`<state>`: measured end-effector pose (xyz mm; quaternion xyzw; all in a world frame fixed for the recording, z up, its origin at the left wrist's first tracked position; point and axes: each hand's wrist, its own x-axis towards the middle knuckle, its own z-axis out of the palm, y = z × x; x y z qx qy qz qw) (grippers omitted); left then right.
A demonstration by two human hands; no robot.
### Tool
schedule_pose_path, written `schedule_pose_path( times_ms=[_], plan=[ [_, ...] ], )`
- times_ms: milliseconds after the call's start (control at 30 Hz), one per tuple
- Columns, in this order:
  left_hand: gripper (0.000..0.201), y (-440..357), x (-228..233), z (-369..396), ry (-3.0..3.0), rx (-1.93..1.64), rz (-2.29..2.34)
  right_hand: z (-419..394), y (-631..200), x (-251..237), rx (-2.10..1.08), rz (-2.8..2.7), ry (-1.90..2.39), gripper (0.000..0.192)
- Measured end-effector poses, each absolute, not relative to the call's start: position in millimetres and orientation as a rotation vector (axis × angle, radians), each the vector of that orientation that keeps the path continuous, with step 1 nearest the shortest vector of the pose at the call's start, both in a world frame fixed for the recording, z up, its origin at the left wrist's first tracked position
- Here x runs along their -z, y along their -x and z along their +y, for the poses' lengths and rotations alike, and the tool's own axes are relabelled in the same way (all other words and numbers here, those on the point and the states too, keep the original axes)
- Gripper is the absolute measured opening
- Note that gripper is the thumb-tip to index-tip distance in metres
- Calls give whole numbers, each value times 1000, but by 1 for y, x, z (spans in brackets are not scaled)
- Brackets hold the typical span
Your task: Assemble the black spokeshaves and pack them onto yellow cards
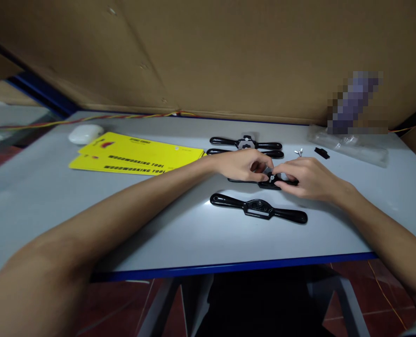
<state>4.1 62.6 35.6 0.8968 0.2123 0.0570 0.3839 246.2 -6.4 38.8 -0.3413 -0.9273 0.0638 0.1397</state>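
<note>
Both hands meet over the middle of a black spokeshave (269,186) on the table. My left hand (244,164) is closed, thumb and fingers pinching at its centre from the left. From the right, my right hand (308,177) pinches at the same spot, beside a small silver thumbscrew (272,178). My fingers hide much of the tool's body and right handle. Nearer to me lies a bare black spokeshave body (259,206) with an open slot. Beyond my left hand are two more spokeshaves; the farther spokeshave (245,142) has a silver plate at its centre.
A silver wing screw (298,153) and a small black cap piece (322,153) lie past my right hand. Clear plastic packaging (355,149) sits at the back right. Yellow printed cards (137,157) and a white rounded object (84,134) lie left. A cardboard wall (229,61) stands behind.
</note>
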Motion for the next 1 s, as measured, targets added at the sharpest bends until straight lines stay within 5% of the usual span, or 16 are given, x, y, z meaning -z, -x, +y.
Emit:
schedule_pose_path(
  times_ms=[1000],
  plan=[
    [24,-8,-46,49,-2524,-52,646,-10,-233,-25,148,-2658,975,26]
  ],
)
